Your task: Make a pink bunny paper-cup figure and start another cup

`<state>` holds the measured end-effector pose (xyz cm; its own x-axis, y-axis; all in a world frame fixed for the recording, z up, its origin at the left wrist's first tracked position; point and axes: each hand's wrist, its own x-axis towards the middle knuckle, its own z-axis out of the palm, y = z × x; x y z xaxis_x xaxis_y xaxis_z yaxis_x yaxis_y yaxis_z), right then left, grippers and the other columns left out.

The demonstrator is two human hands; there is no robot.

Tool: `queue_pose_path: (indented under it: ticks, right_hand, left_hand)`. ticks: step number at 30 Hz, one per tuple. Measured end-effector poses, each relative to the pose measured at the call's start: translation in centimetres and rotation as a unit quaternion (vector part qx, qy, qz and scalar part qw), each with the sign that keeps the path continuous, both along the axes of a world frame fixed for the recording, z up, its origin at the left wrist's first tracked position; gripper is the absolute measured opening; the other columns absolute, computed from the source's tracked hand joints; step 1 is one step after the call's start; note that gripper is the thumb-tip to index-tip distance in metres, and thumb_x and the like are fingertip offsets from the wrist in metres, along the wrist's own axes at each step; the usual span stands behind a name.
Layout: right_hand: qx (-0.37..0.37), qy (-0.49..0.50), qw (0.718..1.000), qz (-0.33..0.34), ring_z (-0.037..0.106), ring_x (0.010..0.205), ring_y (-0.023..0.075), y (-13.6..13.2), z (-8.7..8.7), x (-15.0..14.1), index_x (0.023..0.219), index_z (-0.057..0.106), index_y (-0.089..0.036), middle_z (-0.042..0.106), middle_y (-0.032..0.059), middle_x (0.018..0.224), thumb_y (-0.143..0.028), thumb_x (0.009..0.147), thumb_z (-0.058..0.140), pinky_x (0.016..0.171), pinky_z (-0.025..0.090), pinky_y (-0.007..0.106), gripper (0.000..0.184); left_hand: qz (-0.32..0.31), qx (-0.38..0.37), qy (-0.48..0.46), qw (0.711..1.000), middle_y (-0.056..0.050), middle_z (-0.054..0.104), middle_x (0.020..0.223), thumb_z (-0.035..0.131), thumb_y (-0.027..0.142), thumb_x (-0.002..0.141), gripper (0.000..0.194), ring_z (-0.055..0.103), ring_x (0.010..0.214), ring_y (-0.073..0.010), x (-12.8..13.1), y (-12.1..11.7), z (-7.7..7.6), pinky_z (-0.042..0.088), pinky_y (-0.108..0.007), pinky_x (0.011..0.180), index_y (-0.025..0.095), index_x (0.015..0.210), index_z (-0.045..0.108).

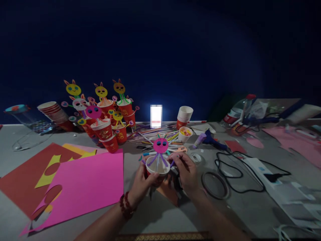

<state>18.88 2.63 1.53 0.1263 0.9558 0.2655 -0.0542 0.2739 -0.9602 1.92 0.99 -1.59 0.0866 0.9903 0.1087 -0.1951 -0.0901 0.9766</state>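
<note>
My left hand (pixel 142 183) is wrapped round a red paper cup (pixel 157 169) with a white inside, held upright over the table. A pink paper face (pixel 161 145) with blue eyes and small ears rises above the cup, and purple strips run from it to the rim. A small round piece (pixel 142 159) sticks out on the cup's left side. On the right side my right hand (pixel 185 170) pinches the end of a purple strip (pixel 172 163), fingertips close to the rim. What else those fingers hold is hidden. Under the hands lies an orange-brown paper piece (pixel 168 191).
Finished cup figures (pixel 104 130) stand in stacks at the back left. Pink card (pixel 95 184) covers the left. Behind the cup lie many coloured sticks (pixel 155 134). A tape roll (pixel 215 185), black cable (pixel 240 190), power strip (pixel 263 174) and blue glue gun (pixel 213 140) occupy the right.
</note>
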Motion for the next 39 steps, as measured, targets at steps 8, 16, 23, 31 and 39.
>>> queue_pose_path:
  ticks: [8,16,23,31,39]
  right_hand:
    - [0.026,-0.024,0.999,0.015,0.06,0.075,0.0162,0.0,-0.2,0.0,0.079,0.065,-0.021,0.066,0.0011,0.079,-0.035,0.088,0.064,0.069,0.048,0.025,0.017]
    - [-0.014,0.012,1.0,-0.002,0.059,0.069,0.0159,0.3,-0.4,-0.1,0.073,0.065,-0.021,0.065,0.0004,0.072,-0.038,0.088,0.063,0.068,0.048,0.025,0.023]
    - [0.015,-0.01,1.0,0.008,0.059,0.072,0.0159,0.4,-0.5,-0.1,0.074,0.064,-0.021,0.064,-0.0001,0.074,-0.036,0.093,0.057,0.07,0.047,0.025,0.025]
    - [0.014,0.002,1.0,-0.006,0.059,0.067,0.0157,0.4,-1.0,0.1,0.075,0.065,-0.021,0.065,0.0005,0.072,-0.04,0.096,0.051,0.063,0.045,0.025,0.032]
    - [0.034,-0.017,0.998,-0.04,0.055,0.066,0.0139,0.3,-0.7,0.3,0.078,0.064,-0.021,0.061,-0.0005,0.073,-0.035,0.092,0.06,0.063,0.046,0.024,0.02]
  left_hand:
    - [0.018,0.004,0.024,1.0,-0.007,0.067,0.116,0.073,0.036,0.075,0.05,0.062,0.109,-0.0259,0.3,-0.3,0.7,0.048,-0.037,0.096,0.021,0.12,0.054]
    - [0.026,-0.018,0.004,0.999,-0.007,0.068,0.114,0.071,0.036,0.076,0.048,0.063,0.107,-0.0253,0.8,-0.3,0.4,0.048,-0.037,0.096,0.02,0.118,0.055]
    - [0.009,-0.026,-0.005,1.0,-0.008,0.068,0.115,0.07,0.036,0.076,0.047,0.062,0.108,-0.0253,0.9,-0.3,0.3,0.046,-0.036,0.098,0.02,0.118,0.054]
    - [-0.004,-0.049,-0.01,0.999,-0.009,0.068,0.118,0.068,0.042,0.078,0.048,0.063,0.109,-0.0258,0.9,-0.1,-0.1,0.047,-0.037,0.097,0.019,0.118,0.055]
    - [0.007,-0.034,-0.006,0.999,-0.009,0.069,0.119,0.069,0.039,0.078,0.046,0.063,0.111,-0.0251,1.0,-0.2,0.4,0.046,-0.037,0.099,0.02,0.118,0.056]
